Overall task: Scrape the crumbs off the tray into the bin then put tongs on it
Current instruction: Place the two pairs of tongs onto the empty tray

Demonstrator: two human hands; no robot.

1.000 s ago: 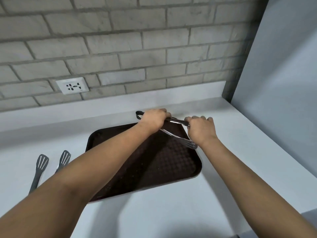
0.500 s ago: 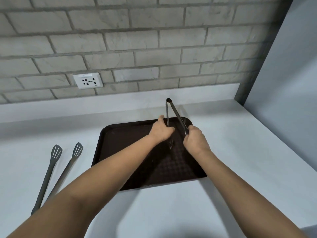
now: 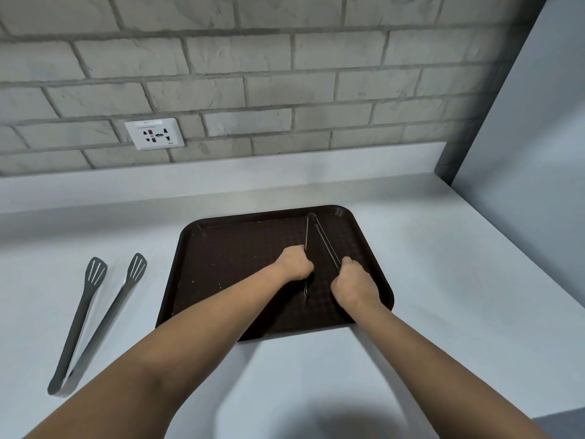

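Observation:
A dark brown textured tray (image 3: pixel 240 248) lies on the white counter with a few pale crumbs near its left edge. Metal tongs (image 3: pixel 319 236) lie low over its right half, hinge toward the wall, arms spread in a V. My left hand (image 3: pixel 294 264) grips the left arm of the tongs. My right hand (image 3: pixel 354 285) grips the right arm. The lower ends of the tongs are mostly hidden by my hands. No bin is in view.
A second, grey pair of tongs (image 3: pixel 91 318) with slotted heads lies on the counter left of the tray. A socket (image 3: pixel 154 133) sits in the brick wall behind. A grey panel (image 3: pixel 531 185) bounds the counter on the right.
The tongs turned from lying crosswise to pointing hinge-first at the wall, then came down onto the tray. Both hands kept hold of them and moved toward me.

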